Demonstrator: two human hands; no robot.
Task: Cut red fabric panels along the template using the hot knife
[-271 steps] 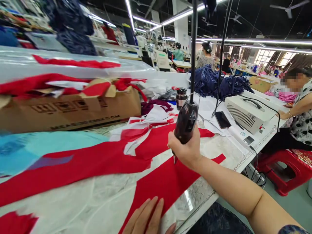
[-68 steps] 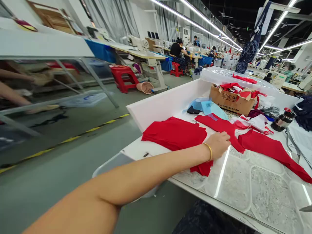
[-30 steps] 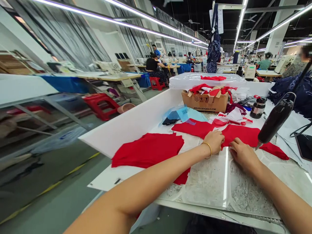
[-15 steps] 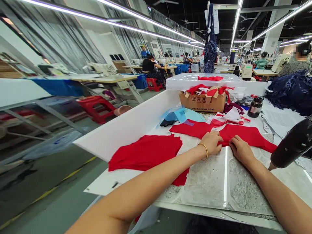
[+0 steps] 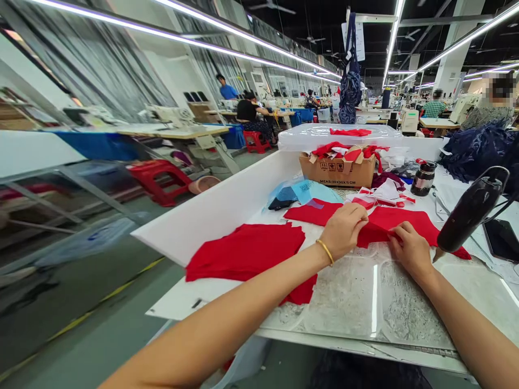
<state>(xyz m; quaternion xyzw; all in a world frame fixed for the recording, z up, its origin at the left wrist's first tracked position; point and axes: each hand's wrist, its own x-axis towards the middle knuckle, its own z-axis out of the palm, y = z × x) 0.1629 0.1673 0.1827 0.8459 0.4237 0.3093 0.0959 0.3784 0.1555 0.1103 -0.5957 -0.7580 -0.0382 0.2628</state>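
Note:
A long piece of red fabric [image 5: 409, 219] lies across the work table. My left hand [image 5: 344, 229], with a gold bangle at the wrist, pinches its near edge and lifts it slightly. My right hand [image 5: 410, 249] pinches the same edge a little to the right, and the fabric is stretched between the two hands. Left of my left forearm lies a stack of red fabric pieces [image 5: 247, 251], partly under the arm. A black tool with a pale tip [image 5: 470, 213] hangs just beyond my right wrist.
Behind the fabric stand a cardboard box [image 5: 338, 172] of red scraps and a dark jar [image 5: 424, 178]. A blue sheet [image 5: 308, 190] lies at the left. Dark navy fabric [image 5: 478, 154], papers and a phone [image 5: 501, 239] are at the right. A white board [image 5: 219, 202] edges the table.
Both hands have raised the near edge of the red fabric off the table. The black tool has swung up and left, uncovering the phone. A person in blue in the background stands higher.

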